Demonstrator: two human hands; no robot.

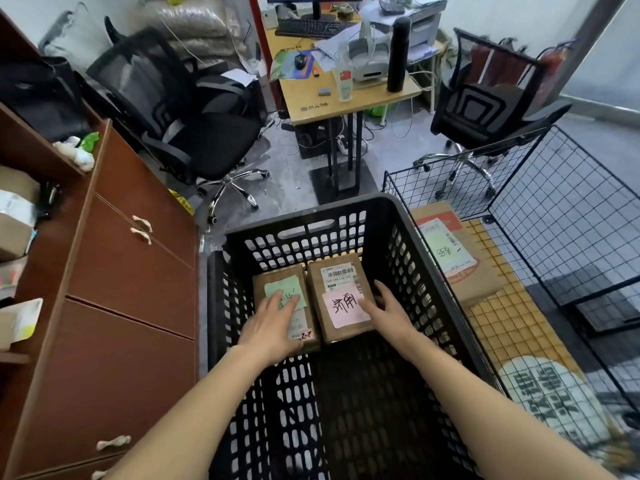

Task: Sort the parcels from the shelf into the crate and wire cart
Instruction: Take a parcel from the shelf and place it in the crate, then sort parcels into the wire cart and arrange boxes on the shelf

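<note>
While both arms reach down into the black crate (408,237), two brown parcels lie flat side by side on its floor against the far wall, edges touching or nearly so. The left parcel (273,275) carries a green note (291,289) and a small "2-2" tag at its near corner; the right parcel (343,306) carries a barcode label at 12 o'clock on its top and a pink note (343,308) with handwriting nearer the person.

The left hand (273,323) lies palm down on the left parcel, fingers straight and pointing toward 1 o'clock, tips over the green note; its grip is wide, pressing rather than clasping. The right hand (389,311) sits at the right parcel's 3 o'clock edge, fingers extended along that side and the thumb touching the pink note's corner; its grip is loose and fairly wide, touching the parcel without closing round it.

At 3 o'clock from the crate stands the wire cart (519,188), with a larger box (474,282) bearing a green-tinted label lying on a yellow mat (512,327) inside it. At 9 o'clock stands a brown shelf (114,271), with more parcels (14,223) in its open left section. At 12 o'clock, well apart, are a worktop (346,105) holding a black flask (398,53) and a clear bottle, and two black chairs (180,109).
</note>
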